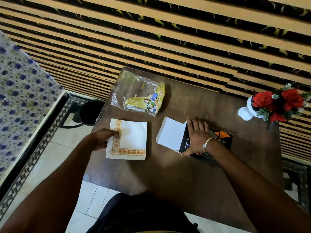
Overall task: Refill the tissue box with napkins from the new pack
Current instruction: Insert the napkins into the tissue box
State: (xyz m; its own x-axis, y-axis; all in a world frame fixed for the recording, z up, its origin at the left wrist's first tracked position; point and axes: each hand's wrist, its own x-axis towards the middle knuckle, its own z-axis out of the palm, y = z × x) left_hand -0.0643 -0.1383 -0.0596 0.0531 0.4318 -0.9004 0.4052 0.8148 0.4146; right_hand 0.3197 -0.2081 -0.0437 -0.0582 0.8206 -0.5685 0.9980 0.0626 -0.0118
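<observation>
A stack of white napkins (pixel 133 140) with an orange patterned border lies on the brown table (pixel 168 172). My left hand (pixel 102 137) grips the stack's left edge, thumb on top. The black tissue box (pixel 222 137) with orange triangles lies on its side to the right, its white end flap (pixel 169 133) folded open toward the napkins. My right hand (pixel 196 135) lies flat on the box, fingers spread, thumb at its near edge. The clear and yellow plastic pack wrapper (pixel 139 95) lies flattened and looks empty at the table's far left.
A white vase of red flowers (pixel 276 103) stands at the table's far right, near the striped wall. A dark bin (pixel 91 111) sits on the floor left of the table. A floral-covered surface (pixel 20 91) fills the left side.
</observation>
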